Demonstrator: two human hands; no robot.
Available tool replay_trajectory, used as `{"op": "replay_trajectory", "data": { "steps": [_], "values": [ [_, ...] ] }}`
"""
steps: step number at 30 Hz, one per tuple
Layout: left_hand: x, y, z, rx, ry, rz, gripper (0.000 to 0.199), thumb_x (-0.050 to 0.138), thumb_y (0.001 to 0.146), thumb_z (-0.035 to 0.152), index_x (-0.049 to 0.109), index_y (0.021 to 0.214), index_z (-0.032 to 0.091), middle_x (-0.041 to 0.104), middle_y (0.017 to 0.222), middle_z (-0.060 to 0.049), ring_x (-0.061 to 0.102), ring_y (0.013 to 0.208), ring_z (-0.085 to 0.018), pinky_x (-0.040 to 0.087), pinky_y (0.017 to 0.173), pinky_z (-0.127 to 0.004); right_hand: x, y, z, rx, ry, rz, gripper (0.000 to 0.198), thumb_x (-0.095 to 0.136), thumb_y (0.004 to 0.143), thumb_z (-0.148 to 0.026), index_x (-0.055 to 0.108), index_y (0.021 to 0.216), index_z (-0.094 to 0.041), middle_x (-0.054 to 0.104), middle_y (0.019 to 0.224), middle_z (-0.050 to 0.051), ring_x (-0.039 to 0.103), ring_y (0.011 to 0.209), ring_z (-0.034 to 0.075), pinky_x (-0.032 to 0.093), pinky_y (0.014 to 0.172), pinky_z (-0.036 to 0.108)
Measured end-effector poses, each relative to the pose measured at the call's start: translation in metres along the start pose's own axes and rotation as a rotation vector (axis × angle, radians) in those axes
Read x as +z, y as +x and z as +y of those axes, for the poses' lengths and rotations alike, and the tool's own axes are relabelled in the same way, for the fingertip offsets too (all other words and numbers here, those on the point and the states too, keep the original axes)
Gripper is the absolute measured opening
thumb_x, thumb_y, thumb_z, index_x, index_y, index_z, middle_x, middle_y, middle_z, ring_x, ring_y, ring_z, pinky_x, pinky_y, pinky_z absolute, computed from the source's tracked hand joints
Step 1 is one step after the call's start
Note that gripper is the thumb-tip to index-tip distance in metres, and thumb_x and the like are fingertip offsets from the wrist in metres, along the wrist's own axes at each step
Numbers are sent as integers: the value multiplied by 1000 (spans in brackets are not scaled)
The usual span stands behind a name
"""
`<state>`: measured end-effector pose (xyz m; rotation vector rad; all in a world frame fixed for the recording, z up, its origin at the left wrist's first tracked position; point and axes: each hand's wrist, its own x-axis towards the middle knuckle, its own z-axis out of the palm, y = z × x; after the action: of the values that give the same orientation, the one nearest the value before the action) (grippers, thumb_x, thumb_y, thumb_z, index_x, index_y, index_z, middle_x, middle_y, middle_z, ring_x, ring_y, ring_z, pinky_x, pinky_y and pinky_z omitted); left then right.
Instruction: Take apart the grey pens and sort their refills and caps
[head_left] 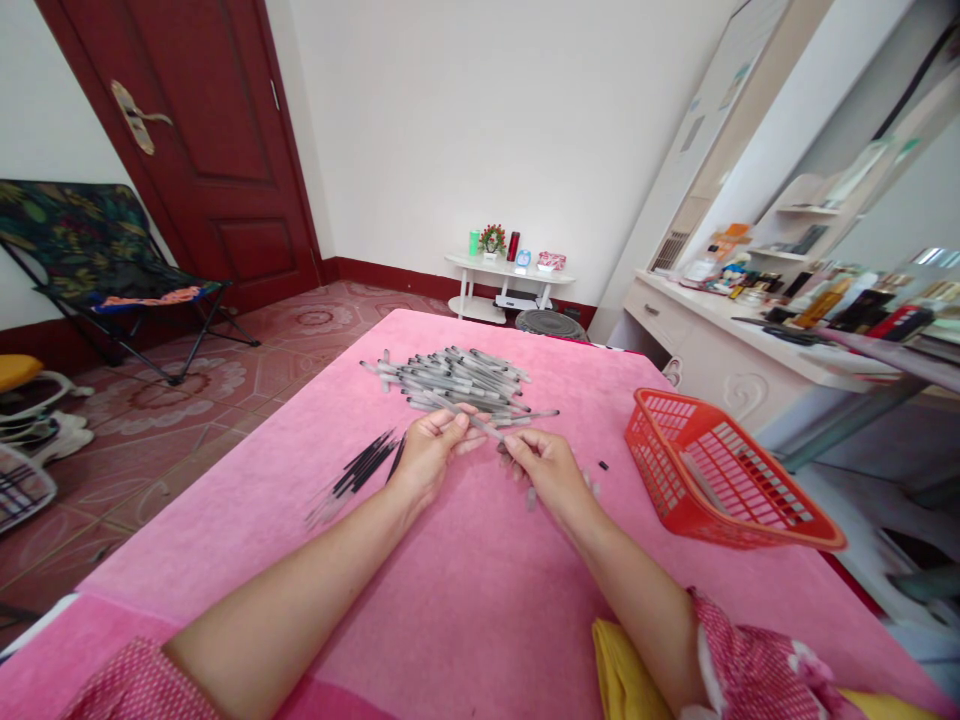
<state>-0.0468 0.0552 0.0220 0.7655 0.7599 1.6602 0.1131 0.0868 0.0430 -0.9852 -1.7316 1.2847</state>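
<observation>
Holding a slim pale pen (486, 428) between both hands, just over the pink cloth (450, 610). Pinching along its length with left hand (431, 452), fingertips narrow; pinching the right end with right hand (546, 462), equally narrow; cannot tell about anything else in that palm. Probably best to steady with the left, work the end with right fingertips only, keep both grips in line, avoid bending. Mind small translucent pieces (532, 498) beside the right hand, thin dark refills (364, 465) by the left, pen pile (457, 378) just beyond, red basket (646, 465) off right.
</observation>
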Motion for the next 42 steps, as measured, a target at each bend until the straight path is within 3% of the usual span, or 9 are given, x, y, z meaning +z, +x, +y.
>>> {"op": "replay_trajectory", "data": {
  "steps": [3, 5, 8, 14, 21, 23, 28, 34, 42],
  "values": [
    [0, 0, -1, 7, 2, 4, 27, 70, 69, 30, 62, 89, 13, 69, 92, -9, 66, 86, -21, 51, 80, -34, 0, 0, 1, -19, 16, 38, 28, 67, 64, -35, 58, 83, -16, 57, 64, -2, 44, 43, 6, 36, 41, 19],
    [0, 0, -1, 3, 3, 12, 28, 70, 68, 30, 62, 89, 13, 69, 92, -9, 66, 84, -20, 51, 79, -34, 0, 0, 1, 40, 43, 1, 32, 64, 67, -41, 57, 85, -16, 57, 63, -3, 43, 38, 6, 34, 37, 19],
    [0, 0, 0, -12, 9, 20, 29, 71, 68, 31, 62, 89, 13, 69, 92, -9, 66, 82, -19, 52, 78, -33, 0, -1, 0, 94, 52, -47, 31, 55, 74, -46, 57, 73, -15, 53, 53, -4, 42, 35, 5, 29, 33, 17],
    [-6, 6, 5, 16, -26, 110, 28, 70, 68, 30, 61, 89, 13, 70, 87, -7, 67, 76, -16, 53, 75, -31, -13, 3, 1, 46, -22, -20, 22, 62, 67, -38, 58, 65, -17, 48, 44, -5, 38, 36, 7, 31, 36, 19],
    [-11, 9, 5, 15, -18, 121, 27, 67, 71, 32, 61, 90, 14, 69, 86, -5, 66, 72, -14, 53, 71, -28, -50, 11, 13, -8, -671, 164, 11, 65, 63, -28, 64, 54, -22, 57, 52, 0, 48, 49, 12, 28, 45, 22],
    [-8, 7, 4, -4, -13, 117, 26, 68, 71, 32, 62, 89, 14, 69, 85, -5, 66, 72, -14, 53, 70, -28, -51, 12, 13, -36, -715, 184, 5, 67, 61, -28, 67, 59, -23, 62, 61, 1, 52, 56, 14, 32, 49, 23],
    [1, -1, 5, -208, 50, -33, 26, 68, 70, 33, 64, 86, 13, 67, 73, -6, 64, 61, -14, 52, 59, -25, -28, 10, 1, -144, -316, 51, 18, 59, 73, -34, 68, 81, -21, 65, 81, 3, 57, 74, 16, 43, 65, 27],
    [10, -13, 3, -492, 97, -322, 29, 68, 70, 37, 66, 83, 11, 64, 68, -5, 59, 52, -9, 47, 50, -18, 0, -2, 1, 158, 141, -106, 36, 56, 73, -51, 62, 71, -15, 53, 57, -1, 47, 48, 9, 34, 40, 19],
    [8, -13, 11, -595, 284, -443, 37, 68, 67, 44, 65, 80, 9, 61, 62, -2, 55, 47, -7, 42, 46, -16, -23, 6, -1, 244, 409, 319, 30, 73, 58, -38, 63, 71, -13, 55, 54, -2, 49, 45, 7, 34, 37, 17]
  ]
}}
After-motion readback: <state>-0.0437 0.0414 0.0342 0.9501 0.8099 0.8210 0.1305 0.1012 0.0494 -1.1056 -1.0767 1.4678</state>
